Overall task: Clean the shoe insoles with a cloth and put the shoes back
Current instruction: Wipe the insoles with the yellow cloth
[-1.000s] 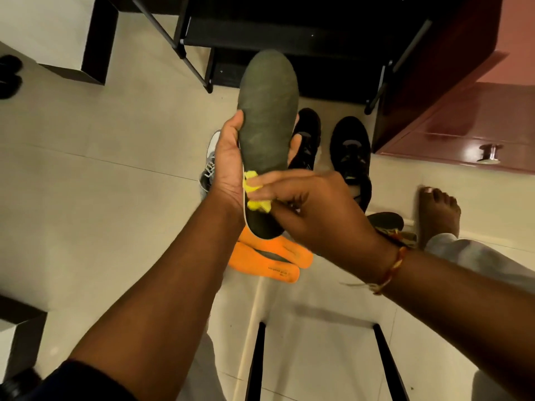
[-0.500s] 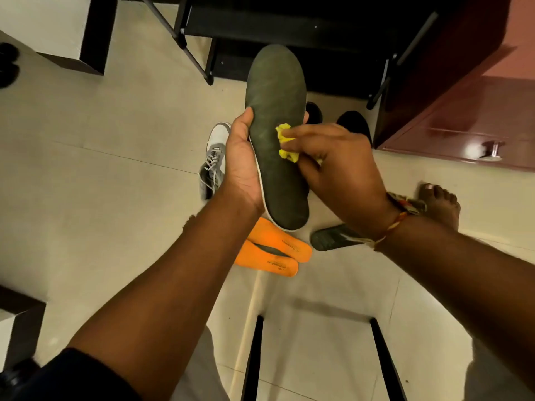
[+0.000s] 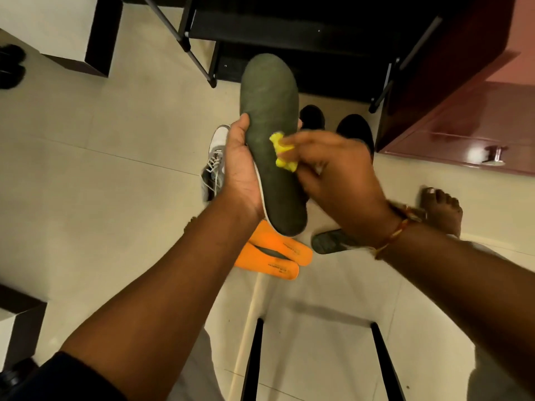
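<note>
Insole [image 3: 269,117], dark green and long, stands nearly upright in the air above the floor [image 3: 101,183]. The left grip [image 3: 240,169] clasps it from behind along its lower half, thumb on the left edge. The biggest risk is that it bends or twists away under the rubbing, since the toe end stands free with nothing behind it. Should it slip out, it would likely land among the black shoes [image 3: 354,128], the grey sneaker [image 3: 215,160] and the pair of orange insoles [image 3: 278,256] lying on the tiles below, and pick up dirt there. A lesser worry is uneven cleaning. The right grip [image 3: 333,175], blurred with motion, pinches a small crumpled yellow cloth [image 3: 282,153] against the middle of the face, and so little fabric could leave the toe and heel unwiped. Smallest, the cloth seems held only at the fingertips and could work loose mid-stroke.
</note>
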Demonstrator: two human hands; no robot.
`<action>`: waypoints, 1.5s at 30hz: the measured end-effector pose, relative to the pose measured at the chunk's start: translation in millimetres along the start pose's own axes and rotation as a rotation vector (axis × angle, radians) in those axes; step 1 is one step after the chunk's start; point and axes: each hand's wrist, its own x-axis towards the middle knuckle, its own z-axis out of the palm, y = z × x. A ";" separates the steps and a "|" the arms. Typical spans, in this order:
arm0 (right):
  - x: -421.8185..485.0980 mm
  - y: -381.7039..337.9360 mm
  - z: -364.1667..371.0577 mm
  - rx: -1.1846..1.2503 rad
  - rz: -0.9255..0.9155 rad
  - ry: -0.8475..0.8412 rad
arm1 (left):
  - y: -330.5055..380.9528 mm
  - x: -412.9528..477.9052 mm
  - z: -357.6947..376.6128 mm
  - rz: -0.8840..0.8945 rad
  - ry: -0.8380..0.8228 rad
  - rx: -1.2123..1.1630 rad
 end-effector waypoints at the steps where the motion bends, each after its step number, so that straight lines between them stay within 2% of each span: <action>1: 6.3 3.7 -5.7 0.000 0.054 0.029 | -6.3 -1.8 3.4 -0.002 -0.002 0.014; 4: 15.4 4.6 -16.4 -0.056 0.190 0.094 | -17.1 -3.7 8.2 -0.065 -0.049 0.021; 6: 14.7 1.7 -15.3 -0.095 0.238 0.080 | -19.2 -4.7 11.7 -0.073 -0.077 0.016; 14: 4.9 -6.2 -5.5 -0.144 0.152 -0.045 | -15.1 -9.3 11.3 -0.034 -0.083 0.004; 18: 1.9 -18.1 -3.5 -0.189 0.235 -0.182 | -2.4 -8.7 9.1 0.003 -0.017 0.089; 21: 3.2 -18.1 -5.2 -0.081 0.256 -0.135 | -5.6 -9.9 11.5 -0.019 0.012 0.097; 24: 4.2 -12.2 -6.6 -0.080 0.261 -0.060 | -15.7 -12.5 12.9 -0.028 -0.008 0.095; 28: 8.1 -9.6 -12.9 -0.106 0.289 -0.085 | -22.4 -14.1 14.1 -0.057 -0.055 0.104; 31: 9.8 -8.5 -12.1 -0.106 0.211 -0.116 | -19.2 -11.9 14.7 -0.046 -0.049 0.144; 37: -11.5 -23.0 -2.1 0.119 0.070 -0.158 | 4.9 -0.9 1.9 -0.033 -0.004 0.095; 41: -3.9 -13.1 -6.5 -0.109 -0.114 -0.127 | 0.2 -6.1 8.3 -0.037 -0.042 0.134; 45: 21.4 9.4 -29.1 -0.319 -0.098 -0.107 | -14.6 -14.4 20.1 -0.081 -0.111 0.196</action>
